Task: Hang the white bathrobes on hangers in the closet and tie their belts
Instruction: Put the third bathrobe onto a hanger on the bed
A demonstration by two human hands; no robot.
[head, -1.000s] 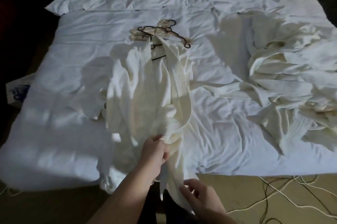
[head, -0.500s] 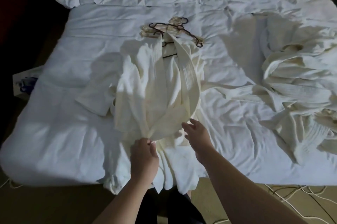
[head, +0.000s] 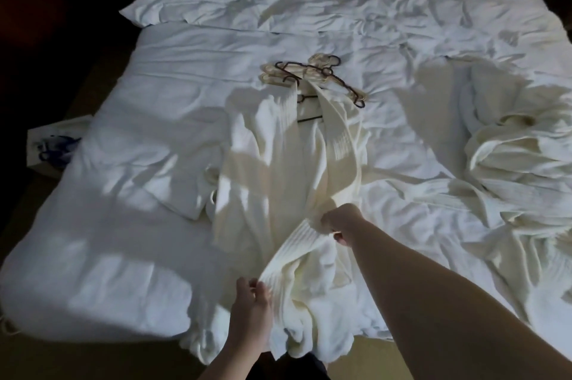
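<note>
My right hand (head: 339, 220) grips ribbed belt (head: 297, 243) of bathrobe (head: 275, 169) on bed (head: 139, 101); my left hand (head: 252, 302) pinches belt's lower end.

Cream ribbed bathrobe (head: 278, 181) at centre, cream robe pile (head: 507, 169) at right, white bedding (head: 139, 119), dark-framed cream hangers (head: 312, 73) far centre.

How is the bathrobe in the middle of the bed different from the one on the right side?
The middle bathrobe lies stretched out lengthwise with hangers at its collar end; the right bathrobe is a crumpled heap with no hanger visible. The left hand and right hand grip the middle one; nothing touches the right one. Both are white and lie on the bed.
</note>
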